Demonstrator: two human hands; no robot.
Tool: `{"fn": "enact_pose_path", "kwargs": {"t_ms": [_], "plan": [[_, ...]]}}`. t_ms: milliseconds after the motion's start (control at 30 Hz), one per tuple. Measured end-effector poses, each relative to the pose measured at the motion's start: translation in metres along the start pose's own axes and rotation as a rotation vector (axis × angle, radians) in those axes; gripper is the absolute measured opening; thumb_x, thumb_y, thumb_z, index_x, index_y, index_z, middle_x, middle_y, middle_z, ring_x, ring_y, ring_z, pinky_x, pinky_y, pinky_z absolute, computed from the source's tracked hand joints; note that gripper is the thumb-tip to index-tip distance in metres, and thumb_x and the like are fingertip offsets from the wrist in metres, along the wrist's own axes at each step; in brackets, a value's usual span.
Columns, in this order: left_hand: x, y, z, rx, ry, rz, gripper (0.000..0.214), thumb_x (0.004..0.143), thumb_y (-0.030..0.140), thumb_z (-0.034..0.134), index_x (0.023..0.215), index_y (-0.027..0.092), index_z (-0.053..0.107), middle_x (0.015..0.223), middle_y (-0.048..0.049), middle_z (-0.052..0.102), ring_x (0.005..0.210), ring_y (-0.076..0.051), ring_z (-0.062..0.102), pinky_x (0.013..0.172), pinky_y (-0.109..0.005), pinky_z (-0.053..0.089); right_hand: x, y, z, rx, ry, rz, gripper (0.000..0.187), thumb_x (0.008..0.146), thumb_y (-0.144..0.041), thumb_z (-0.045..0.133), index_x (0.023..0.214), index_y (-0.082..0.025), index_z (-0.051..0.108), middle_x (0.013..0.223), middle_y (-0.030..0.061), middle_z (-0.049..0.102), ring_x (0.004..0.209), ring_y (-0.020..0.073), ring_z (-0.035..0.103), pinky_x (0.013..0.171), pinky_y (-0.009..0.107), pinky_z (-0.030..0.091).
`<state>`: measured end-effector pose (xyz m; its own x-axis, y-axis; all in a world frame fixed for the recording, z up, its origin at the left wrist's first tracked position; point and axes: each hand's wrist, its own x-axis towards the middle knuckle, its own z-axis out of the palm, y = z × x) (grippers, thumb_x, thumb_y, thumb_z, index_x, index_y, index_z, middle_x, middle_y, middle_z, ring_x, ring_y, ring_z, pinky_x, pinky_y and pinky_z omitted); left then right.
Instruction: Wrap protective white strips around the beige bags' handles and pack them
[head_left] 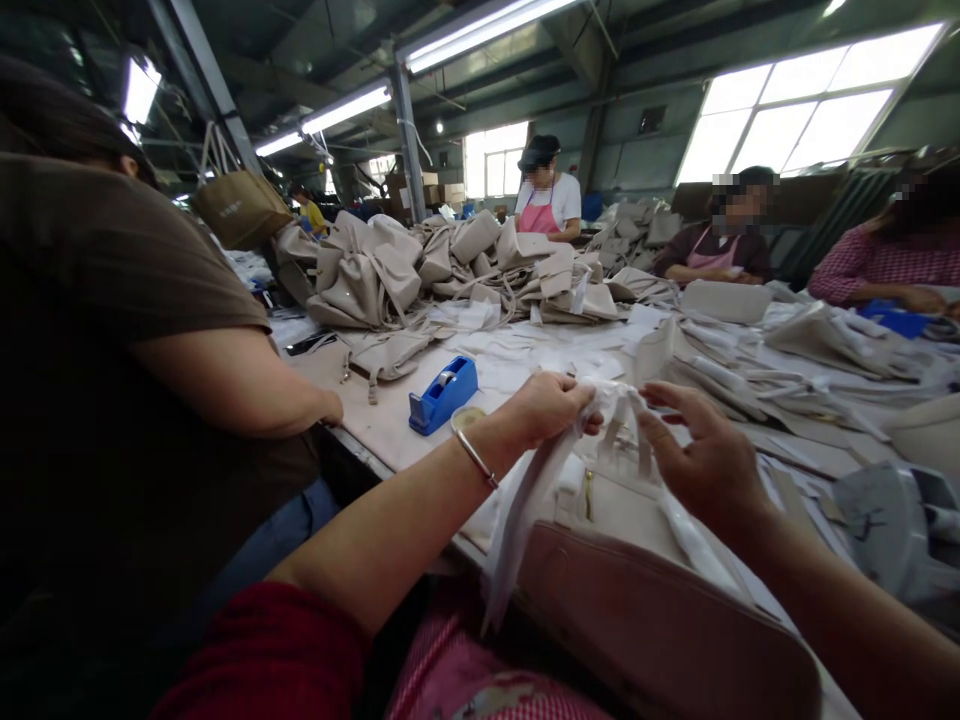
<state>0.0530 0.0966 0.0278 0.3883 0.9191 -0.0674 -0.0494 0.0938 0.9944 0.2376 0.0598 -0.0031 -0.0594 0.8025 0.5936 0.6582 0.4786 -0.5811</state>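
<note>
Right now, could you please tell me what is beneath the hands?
Beneath the left hand and right hand is a beige bag with a small gold-coloured fitting. The bag's inside and whatever lies under it are covered.

Nothing fully readable in view. Two marked items only. Brown bag (pixel 255 215) hanging upper left: short line of pale lettering (pixel 229 208) on its side, too small and blurred to make out. Grey object (pixel 885 490) at right edge: dark strokes (pixel 866 525) on its face, maybe a handwritten character, can't say which. No brand or number I can confirm.
</note>
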Motion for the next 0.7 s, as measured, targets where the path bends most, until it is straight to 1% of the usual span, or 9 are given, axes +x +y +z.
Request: {"fn": "enact_pose_path", "kwargs": {"t_ms": [100, 167, 233, 333, 400, 500, 567, 600, 700], "plan": [[0.005, 0.009, 0.0, 0.012, 0.039, 0.017, 0.027, 0.089, 0.023, 0.064, 0.066, 0.011, 0.061, 0.053, 0.0023, 0.06, 0.046, -0.006, 0.052, 0.052, -0.018, 0.044, -0.005, -0.017, 0.011, 0.589, -0.308, 0.435, 0.052, 0.088, -0.063, 0.056, 0.109, -0.017, 0.07, 0.103, 0.0151, 0.074, 0.091, 0.0299, 0.071, 0.078, 0.044, 0.059], [0.009, 0.016, 0.007, 0.025, 0.028, 0.015, 0.027, 0.089, 0.023, 0.064, 0.065, 0.011, 0.061, 0.053, 0.0022, 0.06, 0.047, -0.007, 0.052, 0.052, -0.018, 0.043, -0.008, -0.028, 0.026, 0.864, -0.473, 0.555, 0.049, 0.081, -0.06, 0.069, 0.106, -0.018, 0.069, 0.104, 0.0131, 0.074, 0.091, 0.027, 0.071, 0.077, 0.04, 0.06], [0.015, 0.023, 0.016, 0.026, 0.028, 0.008, 0.026, 0.09, 0.024, 0.063, 0.066, 0.012, 0.061, 0.056, 0.001, 0.062, 0.05, -0.008, 0.055, 0.054, -0.019, 0.045, -0.01, -0.039, 0.044, 0.97, -0.496, 0.656, 0.044, 0.072, -0.047, 0.082, 0.102, -0.017, 0.069, 0.1, 0.011, 0.075, 0.086, 0.0245, 0.072, 0.075, 0.037, 0.06], [0.023, 0.034, 0.022, 0.026, 0.059, 0.021, 0.024, 0.09, 0.022, 0.062, 0.068, 0.012, 0.061, 0.059, 0.0003, 0.062, 0.054, -0.009, 0.057, 0.056, -0.019, 0.045, -0.015, -0.053, 0.065, 1.019, -0.415, 0.787, 0.034, 0.07, -0.037, 0.085, 0.092, -0.015, 0.07, 0.089, 0.0103, 0.076, 0.076, 0.0238, 0.073, 0.069, 0.037, 0.061], [0.024, 0.037, 0.017, 0.056, 0.049, 0.067, 0.025, 0.092, 0.024, 0.061, 0.07, 0.012, 0.061, 0.058, 0.0017, 0.06, 0.052, -0.008, 0.053, 0.055, -0.018, 0.042, -0.014, -0.058, 0.07, 1.027, -0.332, 0.792, 0.029, 0.071, -0.034, 0.084, 0.089, -0.015, 0.071, 0.086, 0.0105, 0.077, 0.075, 0.0241, 0.073, 0.068, 0.037, 0.062], [0.015, 0.03, -0.006, 0.141, -0.061, 0.167, 0.029, 0.092, 0.035, 0.061, 0.073, 0.013, 0.063, 0.056, 0.0048, 0.053, 0.048, -0.006, 0.044, 0.051, -0.018, 0.036, -0.004, -0.054, 0.064, 1.035, -0.196, 0.723, 0.025, 0.074, -0.033, 0.082, 0.089, -0.016, 0.072, 0.087, 0.009, 0.077, 0.076, 0.0218, 0.072, 0.069, 0.034, 0.062], [0.002, 0.015, -0.029, 0.195, -0.153, 0.17, 0.034, 0.088, 0.045, 0.065, 0.075, 0.013, 0.064, 0.057, 0.0055, 0.051, 0.049, -0.006, 0.041, 0.051, -0.019, 0.034, 0.007, -0.043, 0.054, 1.029, -0.094, 0.682, 0.023, 0.076, -0.032, 0.08, 0.09, -0.016, 0.071, 0.085, 0.0069, 0.077, 0.074, 0.0199, 0.072, 0.068, 0.031, 0.063], [-0.006, 0.004, -0.041, 0.206, -0.182, 0.129, 0.038, 0.086, 0.049, 0.066, 0.076, 0.013, 0.065, 0.058, 0.0054, 0.051, 0.05, -0.006, 0.042, 0.052, -0.019, 0.035, 0.012, -0.037, 0.049, 1.025, -0.051, 0.671, 0.022, 0.077, -0.031, 0.08, 0.09, -0.017, 0.07, 0.085, 0.0063, 0.077, 0.074, 0.0196, 0.071, 0.068, 0.032, 0.063], [-0.026, -0.032, -0.071, 0.088, -0.162, -0.223, 0.051, 0.086, 0.063, 0.059, 0.085, 0.012, 0.066, 0.061, 0.0024, 0.056, 0.049, -0.009, 0.049, 0.052, -0.023, 0.041, 0.022, -0.016, 0.038, 1.024, 0.01, 0.644, 0.021, 0.078, -0.031, 0.079, 0.09, -0.017, 0.068, 0.086, 0.0071, 0.077, 0.078, 0.0215, 0.073, 0.072, 0.034, 0.064]]}}
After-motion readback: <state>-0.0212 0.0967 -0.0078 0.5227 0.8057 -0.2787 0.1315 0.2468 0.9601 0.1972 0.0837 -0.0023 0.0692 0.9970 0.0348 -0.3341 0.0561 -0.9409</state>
